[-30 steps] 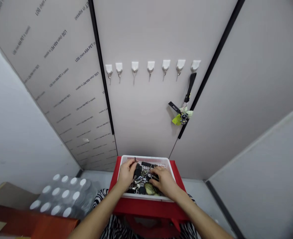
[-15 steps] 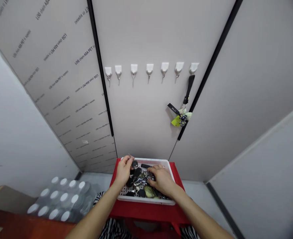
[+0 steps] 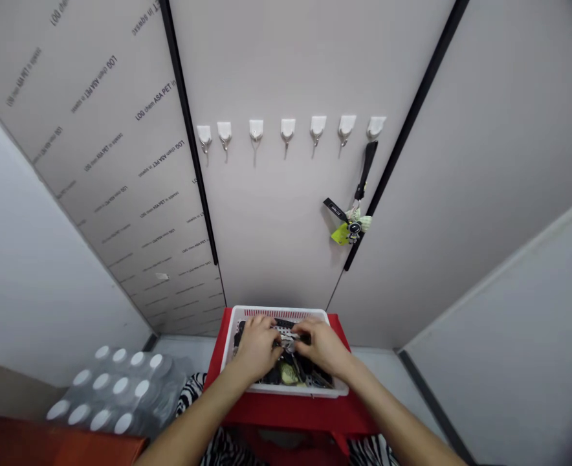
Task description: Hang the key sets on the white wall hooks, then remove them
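“Two bare hands work over a slotted white plastic basket (image 3: 286, 313) on a red stand (image 3: 286, 414), below a row of seven white hooks (image 3: 288, 127). What do we make of their hold?”

“We see the left hand (image 3: 257, 346) and the right hand (image 3: 321, 347) slightly apart, fingers bent toward shiny metal pieces (image 3: 288, 343) between them, inside the basket. Whether either is clamped on one, we cannot tell; the fingers hide the contact.”

“And around them?”

“Dark pieces (image 3: 270, 376) crowd in, with a yellow-green piece (image 3: 288, 373) toward the front rim (image 3: 298, 391). We cannot make out each one.”

“Where do we expect trouble?”

“Among the metal, we judge. Packed so close, linked parts may snag, and lifting one could drag its neighbours over the low rim. Both forearms (image 3: 203, 408) also cross the front; a careless press there might slide or tip the basket, which takes up most of the stand's top.”

“Anything higher up?”

“We find a black strap (image 3: 365, 169) on the rightmost hook (image 3: 376, 127), an astronaut charm (image 3: 354, 229) dangling below. A knock could, in our view, shake it loose.”
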Motion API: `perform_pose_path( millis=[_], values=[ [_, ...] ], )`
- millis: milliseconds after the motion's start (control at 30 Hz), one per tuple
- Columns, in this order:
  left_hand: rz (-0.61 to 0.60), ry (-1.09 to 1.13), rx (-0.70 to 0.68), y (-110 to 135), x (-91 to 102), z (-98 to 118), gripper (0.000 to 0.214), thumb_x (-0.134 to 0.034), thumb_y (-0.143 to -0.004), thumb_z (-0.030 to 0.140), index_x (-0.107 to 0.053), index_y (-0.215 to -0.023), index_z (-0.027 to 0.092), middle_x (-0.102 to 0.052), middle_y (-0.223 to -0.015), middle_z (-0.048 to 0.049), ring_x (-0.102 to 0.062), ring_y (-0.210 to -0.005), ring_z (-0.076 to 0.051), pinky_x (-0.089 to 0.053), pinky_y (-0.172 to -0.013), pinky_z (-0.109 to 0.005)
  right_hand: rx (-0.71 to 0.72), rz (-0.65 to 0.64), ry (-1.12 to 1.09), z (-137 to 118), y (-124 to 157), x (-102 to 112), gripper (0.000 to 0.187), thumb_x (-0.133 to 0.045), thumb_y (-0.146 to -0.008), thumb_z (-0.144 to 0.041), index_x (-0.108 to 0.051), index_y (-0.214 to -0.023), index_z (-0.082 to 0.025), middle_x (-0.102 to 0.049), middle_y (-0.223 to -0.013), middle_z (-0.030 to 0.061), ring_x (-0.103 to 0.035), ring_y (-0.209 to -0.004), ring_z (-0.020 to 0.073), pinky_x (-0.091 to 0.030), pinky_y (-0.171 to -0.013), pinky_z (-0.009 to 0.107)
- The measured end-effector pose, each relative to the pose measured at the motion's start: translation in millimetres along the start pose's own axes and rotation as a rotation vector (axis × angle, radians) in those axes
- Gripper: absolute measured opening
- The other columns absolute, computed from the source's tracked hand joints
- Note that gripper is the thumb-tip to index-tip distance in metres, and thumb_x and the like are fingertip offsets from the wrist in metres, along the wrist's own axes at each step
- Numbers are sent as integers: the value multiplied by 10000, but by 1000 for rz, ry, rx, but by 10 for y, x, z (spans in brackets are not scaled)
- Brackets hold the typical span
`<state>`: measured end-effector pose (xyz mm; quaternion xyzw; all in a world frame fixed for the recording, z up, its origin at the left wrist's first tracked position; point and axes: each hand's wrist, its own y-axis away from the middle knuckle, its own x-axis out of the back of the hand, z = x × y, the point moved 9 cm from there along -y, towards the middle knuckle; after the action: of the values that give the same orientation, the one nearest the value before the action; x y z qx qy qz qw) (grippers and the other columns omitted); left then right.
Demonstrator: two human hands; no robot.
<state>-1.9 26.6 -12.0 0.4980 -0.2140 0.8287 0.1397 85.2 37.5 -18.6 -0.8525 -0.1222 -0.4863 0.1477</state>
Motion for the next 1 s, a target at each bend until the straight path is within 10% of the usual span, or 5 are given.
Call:
perform_pose_path(
  millis=[300, 467, 800, 1000],
  values=[
    [-102, 92, 67, -10, -109, -158, 100, -429, -621, 175, -523, -654, 181, -519, -812, -11, -427, -818, -150, -311, -717, -264, 58, -44, 9, -240, 43, -206, 188, -511, -592, -232, -562, -772, -213, -527, -841, 31, -426, -814, 163, -293, -723, 273],
    [-5, 357, 102, -84, 40, -233, 125, -377, -649, 202, -496, -647, 164, -522, -681, 2, -453, -688, -118, -334, -643, -221, 7, 20, -288, -205, -30, -54, 221, -359, -706, -262, -508, -577, -162, -505, -608, -1, -444, -626, 112, -324, -594, 216],
    [-130, 791, 232, -74, -351, -245, 120, -459, -588, 196, -491, -674, 119, -482, -591, 19, -413, -559, -83, -326, -533, -187, -284, 133, -819, 111, -67, -1, 259, -384, -661, -380, -393, -540, -151, -319, -471, -57, -284, -443, 61, -243, -426, 183],
    [-5, 756, 313, -191, 9, -343, 150, -429, -606, 223, -528, -624, 111, -471, -525, 27, -407, -510, -77, -321, -511, -184, -254, 137, -771, 133, -52, 75, 261, -382, -667, -364, -407, -522, -149, -334, -461, -55, -302, -441, 60, -251, -424, 183]
  ],
)
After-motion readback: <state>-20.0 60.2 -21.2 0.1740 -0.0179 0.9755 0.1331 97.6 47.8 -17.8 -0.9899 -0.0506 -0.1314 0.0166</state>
